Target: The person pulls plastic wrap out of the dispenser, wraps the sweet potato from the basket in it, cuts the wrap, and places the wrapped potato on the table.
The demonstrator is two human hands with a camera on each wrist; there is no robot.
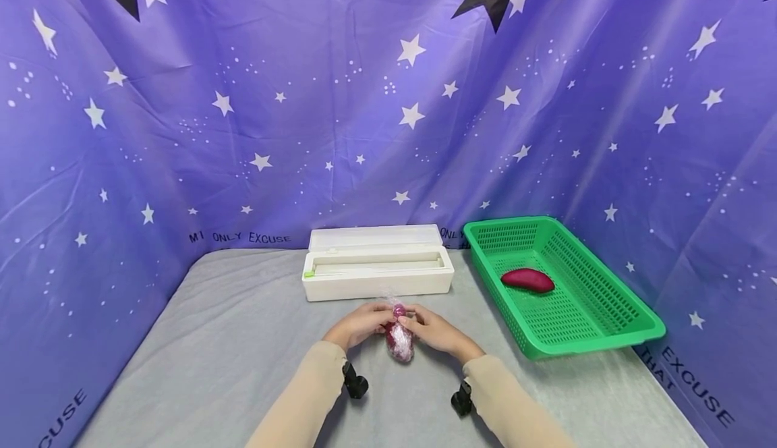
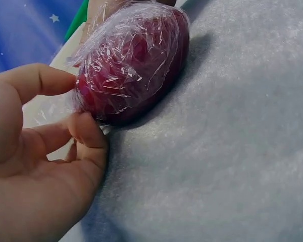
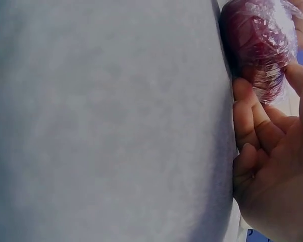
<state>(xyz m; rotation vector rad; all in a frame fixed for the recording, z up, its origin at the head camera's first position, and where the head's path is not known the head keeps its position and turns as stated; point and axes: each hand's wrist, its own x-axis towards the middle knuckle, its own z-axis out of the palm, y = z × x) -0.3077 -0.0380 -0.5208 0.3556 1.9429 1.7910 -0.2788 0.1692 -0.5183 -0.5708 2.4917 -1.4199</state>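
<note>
A dark red sweet potato point(image 1: 400, 343), wrapped in crinkled cling film point(image 2: 134, 60), lies on the grey cloth in front of me, its narrow end pointing away. From the left, my left hand point(image 1: 361, 324) pinches the wrapped sweet potato near that far end, thumb and fingertips at the film. My right hand point(image 1: 441, 332) holds it from the other side, thumb on top and curled fingers point(image 3: 245, 111) beneath in the right wrist view. A loose tuft of film stands up past the narrow end.
Behind the hands, a white cling film dispenser point(image 1: 379, 285) stands with its lid point(image 1: 376, 236) raised and a small green piece point(image 1: 309, 274) at its left. To the right, a green plastic basket point(image 1: 597, 347) holds another dark red sweet potato point(image 1: 528, 280). A starry purple curtain point(image 1: 364, 117) surrounds the table.
</note>
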